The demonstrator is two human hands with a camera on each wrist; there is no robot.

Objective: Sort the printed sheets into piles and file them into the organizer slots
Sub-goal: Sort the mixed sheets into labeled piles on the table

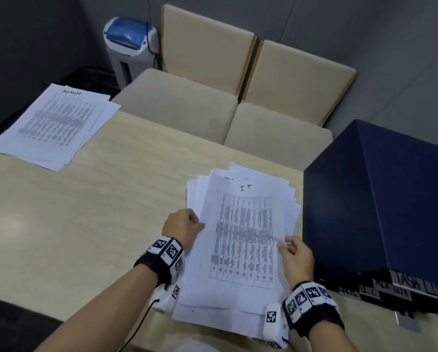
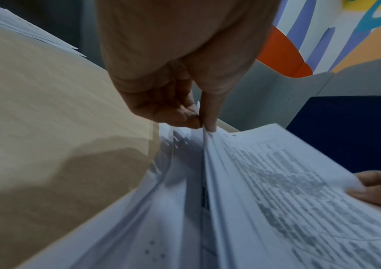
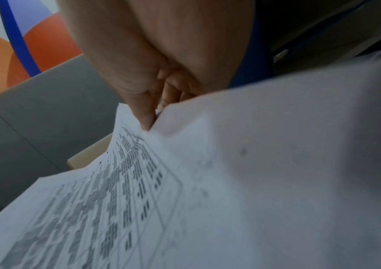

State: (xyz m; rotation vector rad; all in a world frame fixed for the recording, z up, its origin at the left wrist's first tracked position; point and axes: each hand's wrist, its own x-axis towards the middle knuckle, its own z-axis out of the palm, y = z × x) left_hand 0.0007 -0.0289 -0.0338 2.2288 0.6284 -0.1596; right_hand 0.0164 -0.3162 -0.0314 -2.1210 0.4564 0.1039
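Both hands pinched the top sheet (image 1: 240, 235) beside the organizer (image 1: 380, 199).
Left hand (image 1: 181, 226) and right hand (image 1: 295, 255) held opposite edges; thin, floppy paper likely slides.

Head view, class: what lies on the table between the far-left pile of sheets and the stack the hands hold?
Only bare table lies between the far-left pile and the held stack; the head view shows it.

The fanned stack (image 1: 240, 240) lies on the table (image 1: 85, 212) left of the organizer (image 1: 380, 199); the second pile (image 1: 52, 125) sits far left.

grey walls (image 1: 403, 47) | beige cushioned chairs (image 1: 187, 102) | pale wood table (image 1: 85, 212) | dim light
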